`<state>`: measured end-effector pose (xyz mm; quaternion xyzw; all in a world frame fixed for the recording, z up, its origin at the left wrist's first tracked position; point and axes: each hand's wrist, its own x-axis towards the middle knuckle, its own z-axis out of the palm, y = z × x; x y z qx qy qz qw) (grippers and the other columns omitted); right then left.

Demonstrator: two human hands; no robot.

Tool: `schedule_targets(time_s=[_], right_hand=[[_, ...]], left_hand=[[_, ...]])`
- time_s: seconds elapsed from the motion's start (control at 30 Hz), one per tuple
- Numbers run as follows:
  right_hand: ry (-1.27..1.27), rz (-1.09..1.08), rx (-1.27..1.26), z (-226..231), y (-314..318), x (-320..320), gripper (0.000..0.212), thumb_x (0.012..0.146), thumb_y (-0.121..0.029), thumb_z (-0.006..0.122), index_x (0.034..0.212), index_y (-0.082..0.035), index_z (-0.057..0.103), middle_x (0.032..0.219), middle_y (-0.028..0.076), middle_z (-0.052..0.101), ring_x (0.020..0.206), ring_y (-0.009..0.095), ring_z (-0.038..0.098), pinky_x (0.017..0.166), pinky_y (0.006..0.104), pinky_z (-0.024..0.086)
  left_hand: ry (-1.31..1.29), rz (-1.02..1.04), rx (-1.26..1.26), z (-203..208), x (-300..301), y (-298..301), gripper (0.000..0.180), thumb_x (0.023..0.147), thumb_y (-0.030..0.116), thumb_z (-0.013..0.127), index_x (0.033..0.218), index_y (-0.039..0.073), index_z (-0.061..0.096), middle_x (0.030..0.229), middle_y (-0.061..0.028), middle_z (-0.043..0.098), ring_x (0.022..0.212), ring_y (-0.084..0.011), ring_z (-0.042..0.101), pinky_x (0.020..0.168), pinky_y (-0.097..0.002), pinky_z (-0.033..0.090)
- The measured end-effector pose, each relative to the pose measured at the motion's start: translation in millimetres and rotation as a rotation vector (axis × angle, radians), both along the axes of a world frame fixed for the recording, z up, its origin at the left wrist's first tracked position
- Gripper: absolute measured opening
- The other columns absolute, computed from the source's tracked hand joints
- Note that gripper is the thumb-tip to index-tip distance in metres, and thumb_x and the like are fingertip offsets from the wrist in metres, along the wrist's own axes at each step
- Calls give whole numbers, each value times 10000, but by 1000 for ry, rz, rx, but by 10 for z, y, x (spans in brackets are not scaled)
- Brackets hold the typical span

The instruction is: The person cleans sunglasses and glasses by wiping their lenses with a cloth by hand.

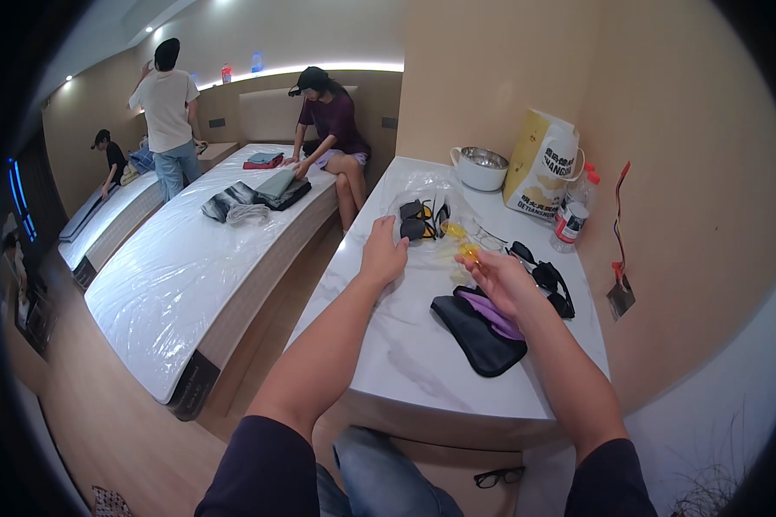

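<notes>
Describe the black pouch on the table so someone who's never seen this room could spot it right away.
Start at the white, grey-veined table. Near its front edge, just left of the person's right forearm, lies the black pouch. Unlike the dark sunglasses across that forearm, it looks flat and soft, with purple showing beside the black.

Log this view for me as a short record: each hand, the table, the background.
Left hand: beside clear plastic bag and dark-lensed glasses; contact unclear
Right hand: pinching yellow-lensed glasses
White table: black pouch with purple lining, black sunglasses, white pot, carrier bag, plastic bottles
Background: seated person, hands at clothes on plastic-wrapped mattress
</notes>
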<state>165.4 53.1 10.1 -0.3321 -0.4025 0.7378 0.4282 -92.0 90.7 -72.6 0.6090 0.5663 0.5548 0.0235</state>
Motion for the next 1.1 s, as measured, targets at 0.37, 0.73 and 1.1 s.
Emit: schedule_targets(time_s=[0.37, 0.73, 1.1], right_hand=[[272, -48, 24, 35, 693, -619, 461, 1012, -77, 570, 1358, 153, 371, 1364, 280, 485, 1247, 324, 578, 1095, 347, 480], [-816, -474, 676, 69, 184, 1110, 245, 973, -57, 556, 1193, 31, 621, 1134, 149, 703, 918, 159, 674, 776, 307, 552], [-1552, -493, 1007, -160, -88, 1012, 243, 804, -221, 679, 915, -5, 674, 1026, 166, 630, 1014, 343, 585, 877, 440, 513]], left_hand=[[-115, -25, 119, 326, 237, -250, 275, 801, -39, 668, 1072, 0, 648, 979, -153, 651, 772, -299, 643, 749, -406, 510], [-6, 97, 188, 404, 229, -296, 229, 795, -2, 662, 1019, 15, 617, 1179, -181, 550, 1126, -356, 562, 969, -412, 461], [-150, 44, 365, 617, 316, -380, 83, 905, 67, 598, 874, -10, 602, 944, -136, 596, 911, -313, 593, 854, -383, 459]])
